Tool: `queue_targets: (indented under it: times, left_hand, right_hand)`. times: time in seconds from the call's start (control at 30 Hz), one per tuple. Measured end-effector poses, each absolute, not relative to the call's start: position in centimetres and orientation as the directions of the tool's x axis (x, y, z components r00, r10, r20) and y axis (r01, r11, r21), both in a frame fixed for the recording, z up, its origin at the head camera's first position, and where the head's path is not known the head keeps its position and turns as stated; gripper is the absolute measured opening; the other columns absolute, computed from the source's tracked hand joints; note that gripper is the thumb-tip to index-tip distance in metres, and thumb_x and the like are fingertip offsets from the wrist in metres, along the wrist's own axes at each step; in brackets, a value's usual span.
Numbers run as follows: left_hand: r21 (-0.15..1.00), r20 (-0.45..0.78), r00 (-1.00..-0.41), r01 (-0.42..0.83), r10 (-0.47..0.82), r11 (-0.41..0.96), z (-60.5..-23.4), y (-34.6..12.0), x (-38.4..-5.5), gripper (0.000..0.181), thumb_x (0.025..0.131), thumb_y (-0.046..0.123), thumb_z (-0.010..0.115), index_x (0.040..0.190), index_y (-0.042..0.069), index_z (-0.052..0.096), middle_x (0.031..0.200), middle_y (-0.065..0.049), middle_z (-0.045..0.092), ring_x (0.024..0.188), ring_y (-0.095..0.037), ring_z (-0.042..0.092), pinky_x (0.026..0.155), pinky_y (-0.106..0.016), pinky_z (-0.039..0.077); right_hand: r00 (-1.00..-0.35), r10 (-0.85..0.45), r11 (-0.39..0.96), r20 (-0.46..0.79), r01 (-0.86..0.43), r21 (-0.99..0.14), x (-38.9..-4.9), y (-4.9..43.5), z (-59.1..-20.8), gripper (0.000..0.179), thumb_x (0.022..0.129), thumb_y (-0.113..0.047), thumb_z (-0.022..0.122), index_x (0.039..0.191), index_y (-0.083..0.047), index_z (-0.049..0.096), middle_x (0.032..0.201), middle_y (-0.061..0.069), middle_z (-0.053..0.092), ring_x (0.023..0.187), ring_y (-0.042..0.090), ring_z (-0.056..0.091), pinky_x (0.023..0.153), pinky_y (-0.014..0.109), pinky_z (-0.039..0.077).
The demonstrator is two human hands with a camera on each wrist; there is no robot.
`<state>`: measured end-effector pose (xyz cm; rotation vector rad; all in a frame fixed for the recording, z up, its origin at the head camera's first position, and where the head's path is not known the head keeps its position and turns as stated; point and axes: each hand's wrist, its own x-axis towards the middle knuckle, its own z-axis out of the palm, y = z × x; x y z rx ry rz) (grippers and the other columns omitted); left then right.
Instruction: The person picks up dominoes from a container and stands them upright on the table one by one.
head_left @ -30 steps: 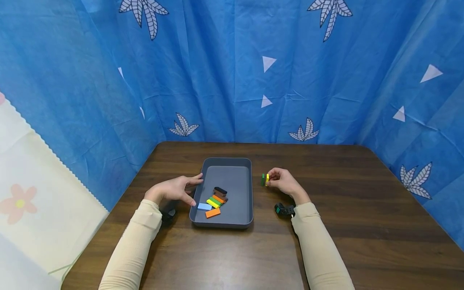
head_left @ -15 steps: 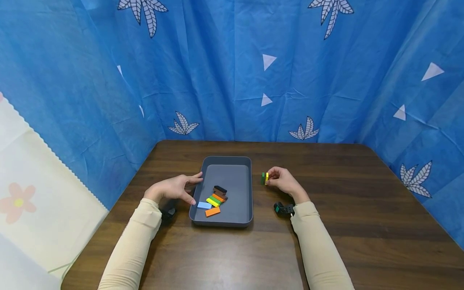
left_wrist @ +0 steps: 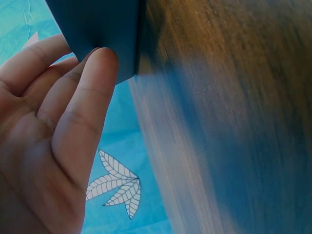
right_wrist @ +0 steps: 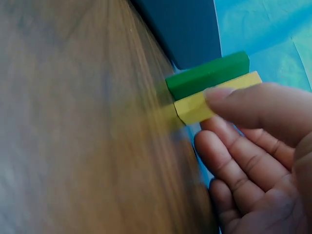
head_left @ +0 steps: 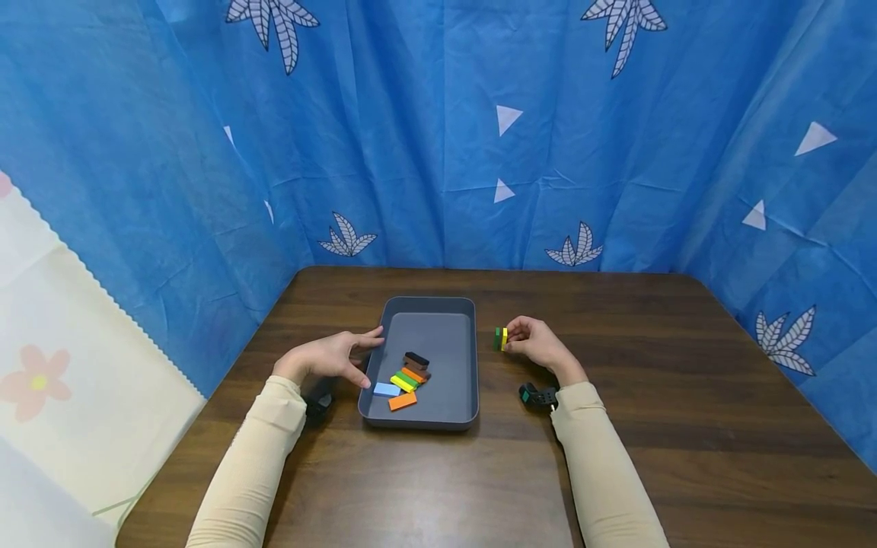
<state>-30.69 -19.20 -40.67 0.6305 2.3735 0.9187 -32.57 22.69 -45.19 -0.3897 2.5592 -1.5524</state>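
Note:
My right hand (head_left: pixel 539 342) pinches a yellow domino-like block (right_wrist: pixel 195 108) between thumb and fingers, and the block stands upright on the table. Just left of it, a narrow gap away, stands a green block (right_wrist: pixel 209 75) of similar size, also upright. My left hand (head_left: pixel 329 358) rests against the left side of a dark grey tray (head_left: pixel 452 411), fingers and thumb spread along its wall. In the left wrist view the thumb overlaps the tray's outer wall (left_wrist: pixel 105 24). No block is in the left hand.
Inside the tray's near left part lie several blocks: a light blue one (head_left: pixel 387 390), an orange one (head_left: pixel 403 401), and a leaning row ending in a black one (head_left: pixel 416 359). A blue curtain (head_left: pixel 438 152) hangs behind the brown wooden table (head_left: pixel 685 396).
The yellow block has shifted slightly left toward the green one in my right hand's pinch. My left hand and the tray have stayed put.

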Motion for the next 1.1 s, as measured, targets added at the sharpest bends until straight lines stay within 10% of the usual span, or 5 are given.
queue_targets:
  times: [0.47,1.1]
  left_hand:
    - [0.706,-0.292,-0.758,0.241,0.584,0.666,-40.2,-18.7,-30.7,0.09,0.083,0.017,0.083,0.156,0.002,0.032,0.169,-0.013,0.01,0.141,-0.045,0.042,0.106,-0.047,0.05]
    - [0.705,-0.291,-0.762,0.238,0.579,0.668,-40.7,-18.9,-30.6,0.093,0.082,0.017,0.083,0.157,0.003,0.029,0.169,-0.014,0.01,0.14,-0.046,0.043,0.105,-0.046,0.051]
  right_hand:
    - [-0.983,-0.177,0.587,0.048,-0.145,-0.797,-31.3,23.7,-40.8,0.047,0.092,-0.017,0.072,0.129,0.007,0.055,0.121,0.022,0.063,0.108,0.033,0.062,0.094,0.046,0.056]
    - [-0.94,-0.314,0.48,0.134,-0.279,-0.831,-30.8,15.9,-36.5,0.032,0.091,-0.019,0.074,0.117,0.0,0.068,0.108,0.015,0.071,0.098,0.026,0.067,0.089,0.046,0.059]
